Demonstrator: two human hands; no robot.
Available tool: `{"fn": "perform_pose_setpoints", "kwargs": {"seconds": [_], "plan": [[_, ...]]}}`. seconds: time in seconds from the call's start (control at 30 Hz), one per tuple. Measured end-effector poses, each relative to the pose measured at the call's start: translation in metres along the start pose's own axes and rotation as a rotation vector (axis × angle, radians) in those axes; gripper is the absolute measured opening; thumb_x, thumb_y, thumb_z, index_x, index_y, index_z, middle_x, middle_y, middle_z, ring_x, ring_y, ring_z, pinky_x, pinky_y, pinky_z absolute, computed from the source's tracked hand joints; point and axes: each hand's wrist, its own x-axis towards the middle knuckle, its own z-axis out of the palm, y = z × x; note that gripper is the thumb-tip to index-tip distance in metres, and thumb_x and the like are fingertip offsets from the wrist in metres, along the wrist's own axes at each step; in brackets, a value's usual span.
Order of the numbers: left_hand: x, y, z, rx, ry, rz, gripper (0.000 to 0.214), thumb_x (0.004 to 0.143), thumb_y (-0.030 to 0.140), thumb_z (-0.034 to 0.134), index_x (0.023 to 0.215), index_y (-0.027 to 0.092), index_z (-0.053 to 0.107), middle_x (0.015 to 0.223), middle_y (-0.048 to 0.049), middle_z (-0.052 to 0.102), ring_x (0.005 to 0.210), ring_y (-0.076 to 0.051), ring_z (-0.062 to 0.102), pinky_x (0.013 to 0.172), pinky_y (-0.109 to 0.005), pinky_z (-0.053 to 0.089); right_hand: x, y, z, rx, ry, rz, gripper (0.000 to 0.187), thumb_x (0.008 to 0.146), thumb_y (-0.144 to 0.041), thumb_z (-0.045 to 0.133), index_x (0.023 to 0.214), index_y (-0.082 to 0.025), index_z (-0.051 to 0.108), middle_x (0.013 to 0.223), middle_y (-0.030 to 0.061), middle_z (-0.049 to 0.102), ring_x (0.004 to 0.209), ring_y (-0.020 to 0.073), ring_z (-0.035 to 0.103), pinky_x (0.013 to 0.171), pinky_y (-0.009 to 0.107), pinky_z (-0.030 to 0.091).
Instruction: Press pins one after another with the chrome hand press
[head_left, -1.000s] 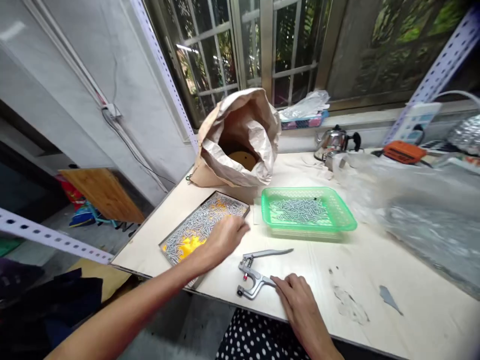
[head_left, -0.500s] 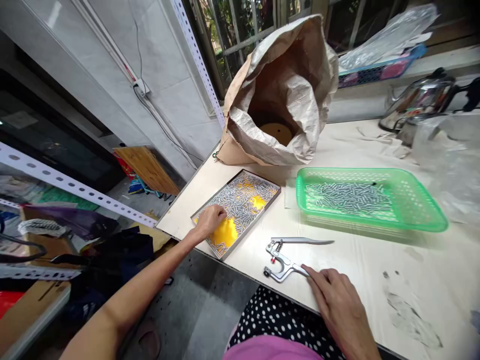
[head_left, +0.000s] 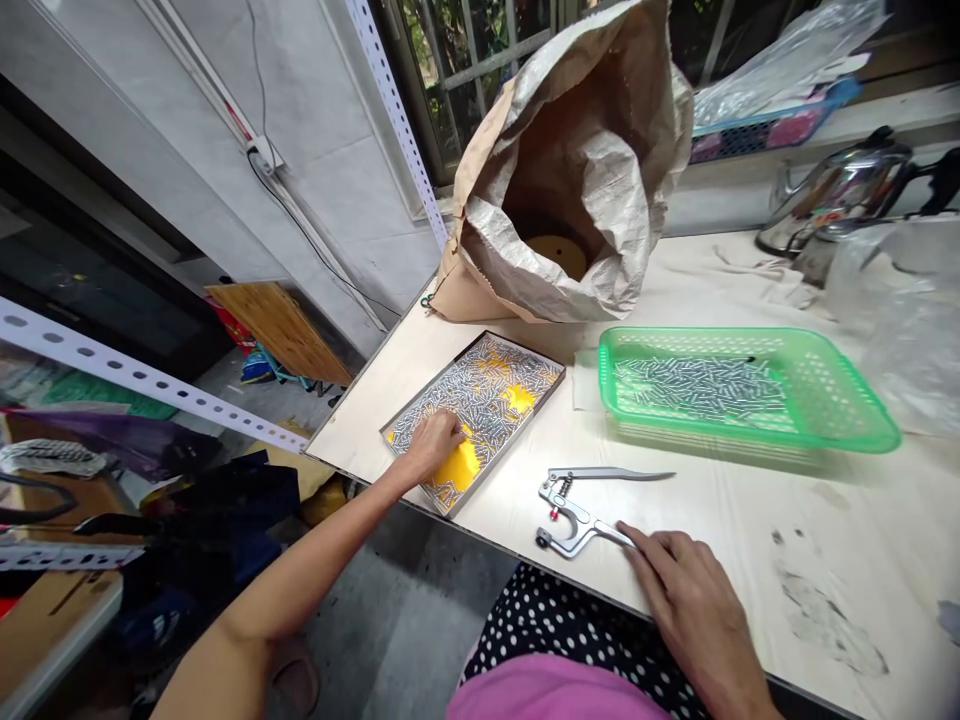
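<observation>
My left hand (head_left: pixel 437 442) reaches into a shallow yellow-bottomed tray (head_left: pixel 480 495) near the table's left edge. Its fingers are pressed together among many small silvery metal pins (head_left: pixel 469 385); anything between the fingertips is hidden. My right hand (head_left: pixel 686 590) lies at the table's front edge, its fingers closed about the end of the lower handle of silver snap pliers (head_left: pixel 581 525). The pliers lie on the tabletop with their jaws apart, pointing left. Behind them a green perforated basket (head_left: pixel 840 400) holds many similar silvery pins.
A large paper sack (head_left: pixel 480 270) stands with its mouth open at the back of the table (head_left: pixel 750 520). A metal kettle (head_left: pixel 832 190) and a clear plastic bag (head_left: pixel 900 320) are at the back right. A perforated white metal post (head_left: pixel 397 120) rises behind the left corner.
My left hand has moved slightly right and up over the pins in the tray. My right hand stays at the pliers' handle. The whole view has shifted a little.
</observation>
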Motion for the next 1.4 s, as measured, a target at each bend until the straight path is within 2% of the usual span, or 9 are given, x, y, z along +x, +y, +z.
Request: {"fn": "perform_pose_setpoints", "kwargs": {"seconds": [0.33, 0.4, 0.5, 0.57, 0.67, 0.77, 0.93, 1.1, 1.4], "plan": [[-0.003, -0.013, -0.005, -0.068, -0.020, 0.119, 0.022, 0.087, 0.019, 0.051, 0.084, 0.015, 0.072, 0.090, -0.0087, 0.072, 0.088, -0.020, 0.063, 0.082, -0.029, 0.046, 0.004, -0.005, -0.006, 0.036, -0.063, 0.059, 0.035, 0.100, -0.034, 0.042, 0.124, -0.018, 0.063, 0.088, 0.0083, 0.056, 0.080, 0.0213, 0.049, 0.073, 0.036, 0.042], [-0.012, -0.006, -0.011, -0.130, 0.049, 0.136, 0.022, 0.086, 0.021, 0.052, 0.084, 0.016, 0.073, 0.091, -0.0088, 0.072, 0.087, -0.020, 0.063, 0.082, -0.030, 0.046, 0.007, -0.007, -0.009, 0.045, -0.078, 0.073, 0.035, 0.100, -0.032, 0.042, 0.125, -0.018, 0.062, 0.088, 0.0086, 0.056, 0.081, 0.0215, 0.049, 0.072, 0.036, 0.042], [-0.033, 0.022, -0.018, -0.343, 0.129, 0.179, 0.020, 0.085, 0.031, 0.058, 0.089, 0.020, 0.074, 0.093, -0.0064, 0.072, 0.085, -0.019, 0.064, 0.080, -0.029, 0.048, 0.011, -0.008, -0.013, 0.039, -0.102, 0.079, 0.034, 0.100, -0.029, 0.040, 0.121, -0.021, 0.066, 0.087, 0.0089, 0.056, 0.081, 0.0212, 0.049, 0.070, 0.035, 0.042], [-0.050, 0.049, -0.015, -0.529, 0.038, 0.169, 0.022, 0.083, 0.036, 0.060, 0.090, 0.020, 0.075, 0.088, -0.0049, 0.072, 0.075, -0.016, 0.063, 0.072, -0.027, 0.048, 0.014, -0.009, -0.016, 0.027, -0.125, 0.077, 0.033, 0.100, -0.027, 0.040, 0.118, -0.022, 0.068, 0.086, 0.0089, 0.056, 0.082, 0.0210, 0.049, 0.071, 0.034, 0.042], [-0.068, 0.086, 0.002, -0.707, -0.189, 0.116, 0.026, 0.081, 0.038, 0.060, 0.090, 0.017, 0.074, 0.075, -0.0031, 0.069, 0.057, -0.012, 0.057, 0.057, -0.024, 0.045, 0.017, -0.008, -0.019, 0.009, -0.160, 0.082, 0.031, 0.099, -0.025, 0.043, 0.118, -0.022, 0.068, 0.087, 0.0087, 0.056, 0.082, 0.0205, 0.049, 0.072, 0.033, 0.042], [-0.072, 0.105, 0.023, -0.768, -0.337, 0.061, 0.030, 0.079, 0.040, 0.060, 0.088, 0.014, 0.073, 0.059, 0.0001, 0.062, 0.051, -0.011, 0.052, 0.051, -0.023, 0.039, 0.018, -0.007, -0.021, 0.000, -0.182, 0.083, 0.030, 0.098, -0.023, 0.045, 0.119, -0.022, 0.067, 0.088, 0.0080, 0.055, 0.082, 0.0197, 0.049, 0.072, 0.032, 0.042], [-0.065, 0.106, 0.039, -0.751, -0.372, -0.036, 0.037, 0.074, 0.048, 0.062, 0.077, 0.013, 0.071, 0.053, 0.0015, 0.058, 0.047, -0.010, 0.047, 0.048, -0.022, 0.035, 0.017, -0.006, -0.018, 0.011, -0.148, 0.075, 0.028, 0.098, -0.022, 0.046, 0.117, -0.022, 0.068, 0.088, 0.0076, 0.055, 0.082, 0.0194, 0.048, 0.072, 0.032, 0.042], [-0.061, 0.107, 0.037, -0.657, -0.403, -0.055, 0.038, 0.070, 0.050, 0.065, 0.072, 0.013, 0.071, 0.050, 0.0033, 0.054, 0.047, -0.009, 0.041, 0.047, -0.021, 0.029, 0.015, -0.006, -0.016, 0.017, -0.106, 0.090, 0.028, 0.098, -0.022, 0.047, 0.117, -0.022, 0.068, 0.088, 0.0078, 0.055, 0.081, 0.0197, 0.047, 0.072, 0.032, 0.041], [-0.052, 0.108, 0.033, -0.609, -0.613, -0.074, 0.048, 0.068, 0.063, 0.064, 0.060, 0.016, 0.061, 0.042, 0.0053, 0.045, 0.041, -0.008, 0.036, 0.044, -0.021, 0.023, 0.015, -0.008, -0.014, 0.003, -0.102, 0.120, 0.027, 0.097, -0.021, 0.049, 0.114, -0.025, 0.069, 0.088, 0.0070, 0.055, 0.082, 0.0197, 0.046, 0.071, 0.031, 0.037]]}}
